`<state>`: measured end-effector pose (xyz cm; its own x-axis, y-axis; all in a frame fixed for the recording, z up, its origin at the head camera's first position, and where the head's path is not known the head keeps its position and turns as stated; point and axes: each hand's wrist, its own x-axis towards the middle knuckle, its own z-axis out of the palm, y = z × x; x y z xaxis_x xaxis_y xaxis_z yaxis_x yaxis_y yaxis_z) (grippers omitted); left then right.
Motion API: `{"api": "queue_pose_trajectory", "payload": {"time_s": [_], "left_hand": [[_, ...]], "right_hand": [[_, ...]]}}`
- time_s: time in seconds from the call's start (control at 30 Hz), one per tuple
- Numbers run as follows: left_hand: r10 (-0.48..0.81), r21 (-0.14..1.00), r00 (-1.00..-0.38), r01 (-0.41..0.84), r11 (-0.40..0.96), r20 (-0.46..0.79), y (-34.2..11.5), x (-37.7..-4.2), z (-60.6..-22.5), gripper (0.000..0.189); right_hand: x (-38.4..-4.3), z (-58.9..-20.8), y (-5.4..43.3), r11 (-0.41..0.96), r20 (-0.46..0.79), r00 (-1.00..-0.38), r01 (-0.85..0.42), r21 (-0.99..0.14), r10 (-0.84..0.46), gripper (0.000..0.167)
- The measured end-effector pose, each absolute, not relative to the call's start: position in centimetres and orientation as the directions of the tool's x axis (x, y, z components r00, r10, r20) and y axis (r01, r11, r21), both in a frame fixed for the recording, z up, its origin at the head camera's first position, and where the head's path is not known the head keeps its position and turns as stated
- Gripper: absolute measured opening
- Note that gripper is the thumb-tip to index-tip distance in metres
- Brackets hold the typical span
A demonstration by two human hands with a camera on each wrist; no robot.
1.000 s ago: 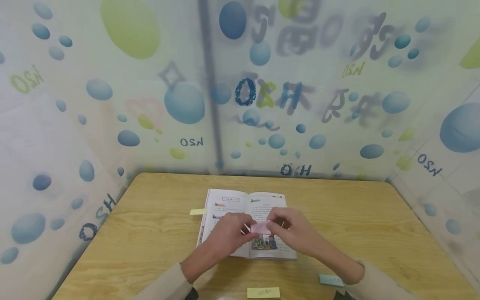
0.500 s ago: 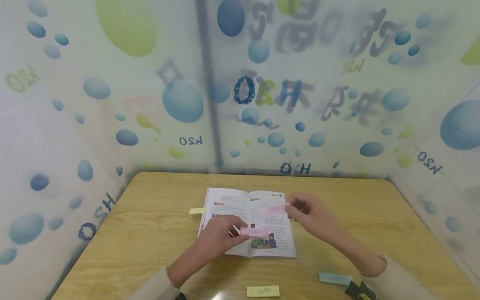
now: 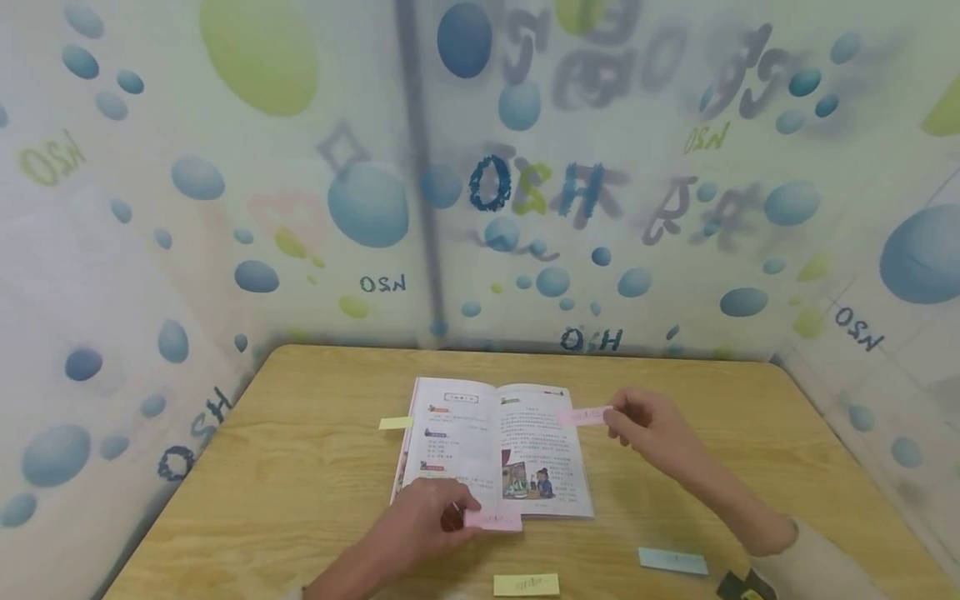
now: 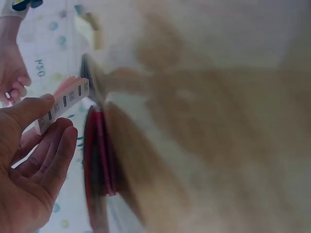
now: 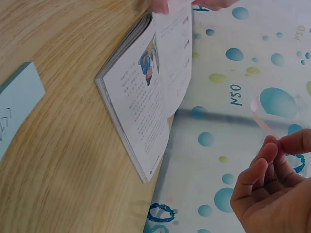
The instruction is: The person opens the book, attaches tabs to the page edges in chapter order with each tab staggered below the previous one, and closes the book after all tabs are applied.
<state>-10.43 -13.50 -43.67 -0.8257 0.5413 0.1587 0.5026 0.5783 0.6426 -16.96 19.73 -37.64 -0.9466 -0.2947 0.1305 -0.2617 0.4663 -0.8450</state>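
Note:
My left hand [image 3: 423, 527] pinches a small pad of pink sticky notes [image 3: 493, 522] over the near edge of the open book [image 3: 461, 454]. In the left wrist view, thumb and fingers grip the end of this pad [image 4: 63, 106], whose printed back shows. Just past the book's right edge, my right hand [image 3: 656, 429] holds a single pink sticky note [image 3: 587, 416] by its end. That thin strip [image 5: 262, 119] curls up from the fingertips in the right wrist view. Handwriting marks both pink pieces in the head view.
A yellow sticky note [image 3: 394, 423] juts from the book's left edge. Nearer to me on the wooden table [image 3: 300, 467] lie a yellow sticky-note pad [image 3: 527, 585] and a light blue pad [image 3: 672, 560]. A bubble-patterned curtain [image 3: 637, 200] stands behind the table.
The hands were together over the book; one pink note has come off the pad. My right hand moved right with the note, while the left drew back toward me with the pad.

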Motion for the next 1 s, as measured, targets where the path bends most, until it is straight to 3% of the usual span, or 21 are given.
{"api": "queue_pose_trajectory", "payload": {"time_s": [0.2,0.5,0.7,0.83,1.0], "left_hand": [[0.557,0.567,-0.813,0.543,0.620,0.170,-14.1,-9.6,-44.6,0.016],[0.576,0.337,-0.805,0.587,0.736,0.143,-14.0,-9.1,-44.9,0.019],[0.594,0.249,-0.777,0.629,0.736,0.207,-13.7,-9.0,-44.5,0.023],[0.587,0.285,-0.781,0.624,0.727,0.214,-13.4,-9.3,-44.0,0.023],[0.549,0.435,-0.820,0.559,0.706,0.164,-12.9,-10.6,-42.5,0.020]], "right_hand": [[-16.8,-38.3,19.8,0.502,0.079,-0.954,-0.221,-0.836,-0.289,0.008],[-16.5,-39.0,19.5,0.532,0.052,-0.957,-0.204,-0.822,-0.286,0.008],[-16.4,-39.4,19.5,0.515,0.055,-0.951,-0.213,-0.831,-0.304,0.007],[-16.3,-39.6,19.4,0.501,0.064,-0.947,-0.222,-0.837,-0.314,0.006],[-16.3,-39.9,19.3,0.500,0.069,-0.946,-0.228,-0.835,-0.317,0.006]]}}
